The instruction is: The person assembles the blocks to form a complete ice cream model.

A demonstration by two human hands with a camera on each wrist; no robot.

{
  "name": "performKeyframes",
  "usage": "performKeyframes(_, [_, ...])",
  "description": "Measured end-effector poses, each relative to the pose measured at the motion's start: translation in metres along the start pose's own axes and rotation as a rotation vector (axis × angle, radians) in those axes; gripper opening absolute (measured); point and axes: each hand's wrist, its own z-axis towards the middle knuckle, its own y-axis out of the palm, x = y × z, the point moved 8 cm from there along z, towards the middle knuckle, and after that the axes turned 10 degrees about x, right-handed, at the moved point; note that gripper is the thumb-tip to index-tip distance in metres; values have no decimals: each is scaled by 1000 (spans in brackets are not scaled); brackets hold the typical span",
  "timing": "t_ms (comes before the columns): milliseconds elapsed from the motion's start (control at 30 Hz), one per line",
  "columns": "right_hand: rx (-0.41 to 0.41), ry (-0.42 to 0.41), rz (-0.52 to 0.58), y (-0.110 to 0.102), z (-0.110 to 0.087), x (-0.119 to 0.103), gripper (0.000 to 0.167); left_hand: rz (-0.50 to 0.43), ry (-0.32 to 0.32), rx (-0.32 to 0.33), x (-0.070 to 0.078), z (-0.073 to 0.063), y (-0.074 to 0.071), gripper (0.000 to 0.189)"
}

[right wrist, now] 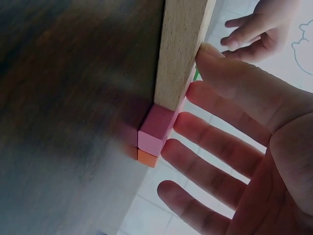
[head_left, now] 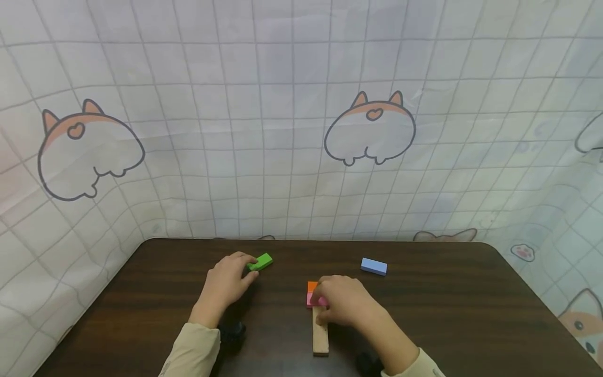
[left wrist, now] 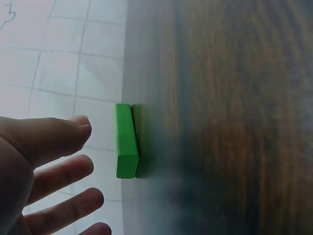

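Note:
Over the dark table my left hand (head_left: 229, 278) reaches toward a green block (head_left: 261, 262) near the back edge. The left wrist view has its fingers spread and a gap between them and the green block (left wrist: 126, 139). My right hand (head_left: 346, 299) is above a plain wooden block (head_left: 320, 337), a pink block (head_left: 310, 299) and an orange block (head_left: 312, 286), which lie together. In the right wrist view its thumb touches the wooden block (right wrist: 182, 49), and fairly straight fingertips rest along the pink block (right wrist: 154, 133). Part of the orange block (right wrist: 146, 157) shows beyond it.
A blue block (head_left: 374, 266) lies at the back, right of the right hand. Behind the table (head_left: 438, 314) hangs a white grid-patterned cloth (head_left: 273, 131) with cartoon animals. Dark wrist devices sit at both wrists.

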Motion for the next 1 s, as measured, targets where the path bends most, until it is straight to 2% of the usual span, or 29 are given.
performKeyframes(267, [17,-11,-13,0,-1,1,24,-25,-59,-37,-14,11,13,33])
performKeyframes(567, [5,-5,-22,0,-1,0,25,-26,-58,-56,-24,21,19,35])
performKeyframes(800, [-10,4,-25,1,-1,0,25,-28,-74,-104,-25,20,28,33])
performKeyframes(1000, [-19,10,-24,2,0,2,26,-31,-55,-110,-20,19,31,32])
